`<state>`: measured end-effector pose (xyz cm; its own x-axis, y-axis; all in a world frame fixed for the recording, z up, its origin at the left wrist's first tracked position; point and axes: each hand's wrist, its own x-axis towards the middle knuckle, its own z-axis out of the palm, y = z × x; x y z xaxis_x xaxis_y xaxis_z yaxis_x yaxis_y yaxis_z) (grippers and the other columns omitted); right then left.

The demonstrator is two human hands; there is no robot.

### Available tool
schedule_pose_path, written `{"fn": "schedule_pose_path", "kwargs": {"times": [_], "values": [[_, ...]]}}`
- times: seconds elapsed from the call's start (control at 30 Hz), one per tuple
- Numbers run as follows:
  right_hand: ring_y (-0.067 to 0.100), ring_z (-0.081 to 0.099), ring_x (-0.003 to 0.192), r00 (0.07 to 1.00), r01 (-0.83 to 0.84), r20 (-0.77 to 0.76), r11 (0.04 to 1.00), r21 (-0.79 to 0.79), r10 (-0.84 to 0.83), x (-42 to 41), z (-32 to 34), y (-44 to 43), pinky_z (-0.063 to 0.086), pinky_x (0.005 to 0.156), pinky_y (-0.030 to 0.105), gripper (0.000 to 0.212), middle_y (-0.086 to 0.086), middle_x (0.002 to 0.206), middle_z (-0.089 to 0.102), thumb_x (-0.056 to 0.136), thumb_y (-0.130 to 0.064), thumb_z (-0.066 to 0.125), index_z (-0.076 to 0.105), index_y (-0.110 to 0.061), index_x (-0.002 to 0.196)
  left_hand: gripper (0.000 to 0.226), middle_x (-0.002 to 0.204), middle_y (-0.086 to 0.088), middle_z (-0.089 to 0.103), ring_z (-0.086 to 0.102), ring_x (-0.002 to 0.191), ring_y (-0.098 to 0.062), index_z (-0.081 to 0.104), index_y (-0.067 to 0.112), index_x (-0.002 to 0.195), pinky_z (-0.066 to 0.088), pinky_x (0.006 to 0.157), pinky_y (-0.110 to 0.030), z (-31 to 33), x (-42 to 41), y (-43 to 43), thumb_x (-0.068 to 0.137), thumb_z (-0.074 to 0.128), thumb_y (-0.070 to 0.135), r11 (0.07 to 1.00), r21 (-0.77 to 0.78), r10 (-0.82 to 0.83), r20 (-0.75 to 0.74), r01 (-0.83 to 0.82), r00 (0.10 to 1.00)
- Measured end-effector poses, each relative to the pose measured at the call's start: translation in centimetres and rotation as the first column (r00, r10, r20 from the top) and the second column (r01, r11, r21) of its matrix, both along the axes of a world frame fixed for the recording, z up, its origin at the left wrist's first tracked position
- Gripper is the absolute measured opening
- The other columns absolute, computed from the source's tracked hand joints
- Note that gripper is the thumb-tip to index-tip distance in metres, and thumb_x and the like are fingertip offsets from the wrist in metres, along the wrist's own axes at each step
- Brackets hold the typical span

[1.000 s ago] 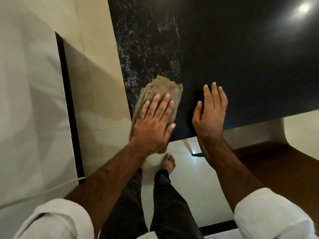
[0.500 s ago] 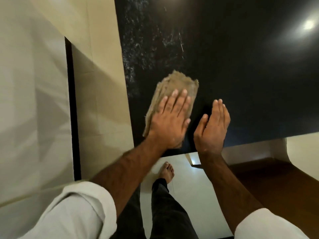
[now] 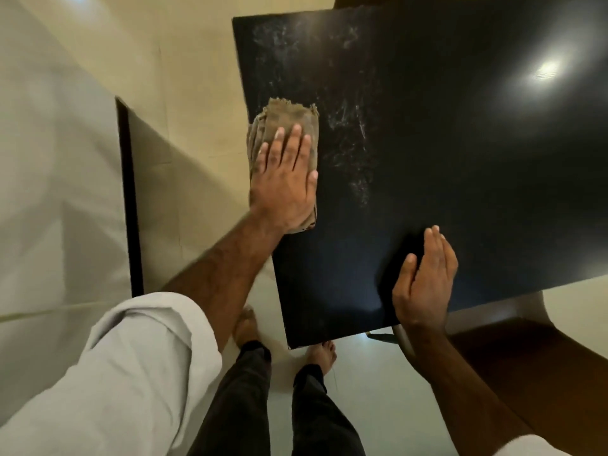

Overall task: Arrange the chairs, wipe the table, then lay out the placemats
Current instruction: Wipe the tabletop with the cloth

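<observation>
A glossy black table (image 3: 444, 159) fills the upper right of the head view. A folded brown cloth (image 3: 289, 121) lies near the table's left edge, and my left hand (image 3: 284, 182) presses flat on it with the fingers spread. Pale streaks (image 3: 348, 126) mark the tabletop to the right of the cloth. My right hand (image 3: 424, 284) rests flat on the table near its front edge, fingers together, holding nothing. No placemats are in view.
A brown wooden chair seat (image 3: 513, 353) sits under the table's front edge at lower right. Another dark chair part (image 3: 394, 1) shows beyond the far edge. Beige tiled floor (image 3: 184, 93) runs left of the table, with a dark strip (image 3: 131, 199). My bare feet stand at the near corner.
My left hand has slid the cloth away from me and leftward toward the table's left edge. The view has pulled back, so the far edge shows. My right hand stays planted near the front edge.
</observation>
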<state>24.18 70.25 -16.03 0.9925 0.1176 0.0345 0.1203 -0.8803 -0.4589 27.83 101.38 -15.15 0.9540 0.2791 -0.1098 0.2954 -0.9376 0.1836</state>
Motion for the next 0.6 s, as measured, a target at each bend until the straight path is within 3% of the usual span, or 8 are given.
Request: {"fn": "schedule_pose_path", "kwargs": {"times": [0.1, 0.2, 0.3, 0.4, 0.6], "values": [[0.029, 0.027, 0.167, 1.0, 0.014, 0.0, 1.0, -0.004, -0.014, -0.2, 0.1, 0.3, 0.032, 0.134, 0.056, 0.06, 0.01, 0.178, 0.035, 0.115, -0.031, 0.043, 0.035, -0.009, 0.17, 0.075, 0.187, -0.007, 0.002, 0.004, 0.172, -0.031, 0.008, 0.017, 0.178, 0.008, 0.138, -0.055, 0.9, 2.3, -2.6, 0.112, 0.016, 0.052, 0.984, 0.003, -0.18, 0.008, 0.18, 0.984], [0.032, 0.029, 0.165, 0.999, 0.037, 0.02, 0.999, 0.011, -0.037, -0.3, -0.1, 0.2, 0.033, 0.133, 0.057, 0.061, 0.01, 0.178, 0.035, 0.114, -0.031, 0.044, 0.035, -0.008, 0.17, 0.073, 0.187, -0.005, 0.003, 0.003, 0.172, -0.029, 0.011, 0.019, 0.178, 0.008, 0.137, -0.055, 1.4, 0.7, -6.6, 0.113, 0.02, 0.05, 0.897, -0.029, -0.442, -0.006, 0.441, 0.897], [0.033, 0.029, 0.164, 0.996, 0.085, 0.002, 0.996, 0.041, -0.085, -0.4, 0.1, 0.3, 0.034, 0.131, 0.06, 0.064, 0.009, 0.178, 0.033, 0.113, -0.035, 0.044, 0.033, -0.008, 0.17, 0.073, 0.187, -0.003, -0.001, -0.001, 0.173, -0.028, 0.006, 0.022, 0.178, 0.006, 0.137, -0.055, 1.2, -3.0, -6.7, 0.114, 0.023, 0.052, 0.833, -0.048, -0.554, -0.049, 0.552, 0.831], [0.033, 0.03, 0.164, 0.997, 0.074, -0.015, 0.995, 0.06, -0.073, -0.3, 0.5, 0.5, 0.036, 0.13, 0.062, 0.065, 0.009, 0.178, 0.033, 0.112, -0.034, 0.046, 0.031, -0.01, 0.171, 0.074, 0.187, 0.001, -0.006, -0.005, 0.173, -0.026, 0.002, 0.026, 0.178, 0.002, 0.137, -0.056, 1.1, -4.8, -3.7, 0.114, 0.025, 0.053, 0.877, 0.005, -0.479, -0.052, 0.48, 0.876], [0.032, 0.029, 0.165, 0.999, 0.032, -0.031, 0.995, 0.092, -0.03, -0.1, 0.5, 0.1, 0.036, 0.13, 0.058, 0.067, 0.009, 0.179, 0.033, 0.11, -0.032, 0.048, 0.031, -0.008, 0.17, 0.073, 0.187, 0.002, -0.006, -0.005, 0.173, -0.026, 0.0, 0.027, 0.178, 0.005, 0.138, -0.059, 0.7, 3.7, 3.4, 0.111, 0.012, 0.055, 0.998, -0.009, -0.059, -0.048, 0.059, 0.997]]}}
